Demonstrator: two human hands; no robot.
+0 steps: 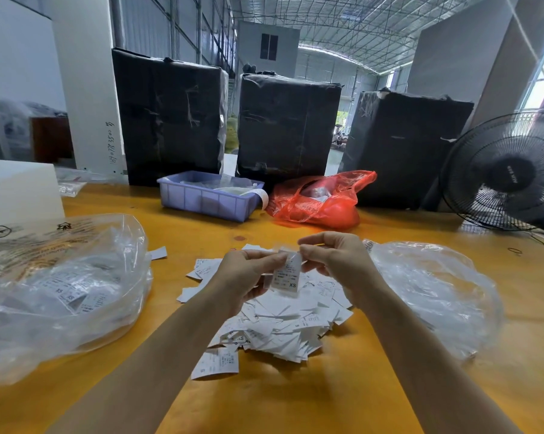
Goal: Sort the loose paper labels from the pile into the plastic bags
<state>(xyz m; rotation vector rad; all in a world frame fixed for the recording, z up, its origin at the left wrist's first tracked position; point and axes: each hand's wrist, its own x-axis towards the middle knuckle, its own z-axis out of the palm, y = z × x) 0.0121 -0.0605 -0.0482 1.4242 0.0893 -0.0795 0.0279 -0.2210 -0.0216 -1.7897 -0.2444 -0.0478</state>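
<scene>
A pile of loose white paper labels [280,324] lies on the yellow table [342,386] in front of me. Above the pile, my left hand [248,277] and my right hand [336,261] both pinch the top of one small label [288,275] printed "XS", which hangs upright between them. A large clear plastic bag [60,286] with labels inside lies to the left. Another clear plastic bag [430,292] lies to the right of the pile.
A purple plastic tray [208,202] and a red plastic bag [321,202] sit behind the pile. Three black-wrapped bales [286,126] stand along the table's far edge. A black fan [509,170] is at the right, a white box [17,189] at the left.
</scene>
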